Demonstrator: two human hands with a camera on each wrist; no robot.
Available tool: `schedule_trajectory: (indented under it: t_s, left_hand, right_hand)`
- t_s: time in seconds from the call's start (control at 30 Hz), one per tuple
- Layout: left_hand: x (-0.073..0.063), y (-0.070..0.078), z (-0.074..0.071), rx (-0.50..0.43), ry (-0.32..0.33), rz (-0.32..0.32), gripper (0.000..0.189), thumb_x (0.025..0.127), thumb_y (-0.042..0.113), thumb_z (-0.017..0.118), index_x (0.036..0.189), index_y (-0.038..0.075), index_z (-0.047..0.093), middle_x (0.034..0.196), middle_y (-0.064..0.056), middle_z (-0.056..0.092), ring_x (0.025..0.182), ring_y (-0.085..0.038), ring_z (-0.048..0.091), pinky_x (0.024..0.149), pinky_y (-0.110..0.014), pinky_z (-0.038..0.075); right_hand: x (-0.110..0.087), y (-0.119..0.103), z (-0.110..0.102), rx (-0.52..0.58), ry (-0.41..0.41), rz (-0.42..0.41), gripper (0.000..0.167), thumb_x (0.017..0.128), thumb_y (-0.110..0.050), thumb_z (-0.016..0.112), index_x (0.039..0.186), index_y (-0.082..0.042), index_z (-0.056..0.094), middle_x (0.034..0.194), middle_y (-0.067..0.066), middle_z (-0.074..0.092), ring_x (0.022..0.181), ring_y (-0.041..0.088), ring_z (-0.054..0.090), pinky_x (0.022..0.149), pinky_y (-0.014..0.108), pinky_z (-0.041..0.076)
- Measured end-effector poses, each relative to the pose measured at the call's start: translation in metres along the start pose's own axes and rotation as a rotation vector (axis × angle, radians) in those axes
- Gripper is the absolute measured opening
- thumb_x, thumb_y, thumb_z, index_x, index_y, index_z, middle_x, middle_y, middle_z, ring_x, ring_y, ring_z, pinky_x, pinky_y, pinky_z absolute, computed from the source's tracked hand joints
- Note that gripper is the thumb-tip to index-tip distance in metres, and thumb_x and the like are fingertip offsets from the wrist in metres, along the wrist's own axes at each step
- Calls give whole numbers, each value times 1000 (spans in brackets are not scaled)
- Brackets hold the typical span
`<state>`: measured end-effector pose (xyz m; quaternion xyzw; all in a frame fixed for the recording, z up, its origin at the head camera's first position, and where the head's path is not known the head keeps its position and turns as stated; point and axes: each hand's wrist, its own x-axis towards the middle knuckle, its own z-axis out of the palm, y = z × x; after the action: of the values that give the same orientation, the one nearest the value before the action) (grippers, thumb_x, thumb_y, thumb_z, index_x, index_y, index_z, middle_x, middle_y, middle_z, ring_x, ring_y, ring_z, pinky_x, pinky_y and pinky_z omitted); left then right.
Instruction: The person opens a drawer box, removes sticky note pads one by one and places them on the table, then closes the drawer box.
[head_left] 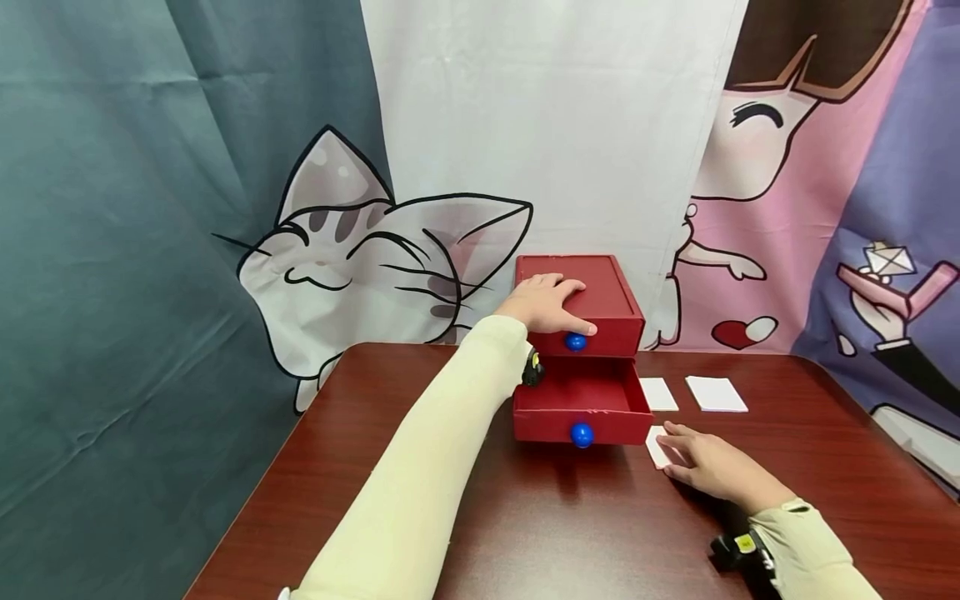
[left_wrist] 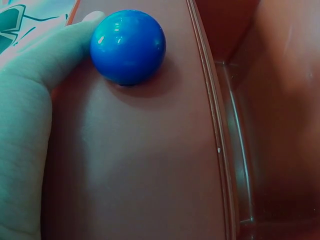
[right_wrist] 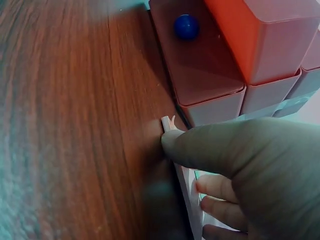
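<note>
A red two-drawer box [head_left: 628, 334] stands on the table with its lower drawer [head_left: 547, 425] pulled out. My left hand [head_left: 546, 303] rests on the box's top, fingers spread. Its thumb hangs over the front edge beside the upper blue knob [left_wrist: 128, 47]. The lower drawer's blue knob [head_left: 582, 434] faces me. Right of the drawer, my right hand [head_left: 712, 467] holds a small white stack of paper [head_left: 657, 450] by its edges. In the right wrist view the thumb [right_wrist: 187, 147] lies on the stack's edge, with the fingers [right_wrist: 220, 187] against its white face.
Two more white paper stacks, one partly behind the drawer [head_left: 660, 394] and one farther right [head_left: 716, 393], lie on the brown table [head_left: 600, 533]. A cartoon-printed curtain [head_left: 450, 125] hangs behind the table.
</note>
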<state>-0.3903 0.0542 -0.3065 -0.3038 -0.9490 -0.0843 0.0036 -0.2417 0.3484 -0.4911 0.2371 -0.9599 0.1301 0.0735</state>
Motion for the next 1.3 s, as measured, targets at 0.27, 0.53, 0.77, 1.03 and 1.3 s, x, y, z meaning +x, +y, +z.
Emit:
schedule_trajectory:
  t_s: [0.27,0.53,0.77,1.03,1.3]
  left_hand:
    - [-1,0,1,-4,3,0,83,87,72,59,157,33,35,163,-4,28,150,-24,24,123,-44,17]
    - [-2,1,0,-7,-4,2,83,87,72,59,156,32,36,163,-5,29,149,-24,24,123,-44,18]
    - [0,-1,1,-1,-1,-5,83,86,72,58,157,33,35,163,-4,29,149,-24,24,123,-44,18]
    - [-1,0,0,-1,9,-3,84,86,73,58,156,33,36,163,-5,29,149,-24,25,123,-45,18]
    - [0,1,1,-3,17,-2,84,86,73,59,156,32,36,162,-5,30,149,-24,26,123,-45,19]
  right_hand:
    - [1,-2,-5,-11,67,-2,44,83,-22,82,121,-5,72,134,22,61,113,38,65,94,56,51]
    - [9,-23,-19,-4,712,-119,17,84,-11,70,100,-15,73,85,-7,69,69,7,59,62,24,47]
    - [22,-57,-27,75,866,-467,35,101,-33,54,94,-5,75,74,-2,68,53,-2,49,47,12,41]
    - [40,-99,-6,43,621,-575,25,95,-27,68,115,-11,72,81,-11,70,61,-2,59,52,17,48]
    - [49,-109,12,-29,520,-430,31,101,-39,61,123,-19,67,86,-12,71,70,1,64,58,25,54]
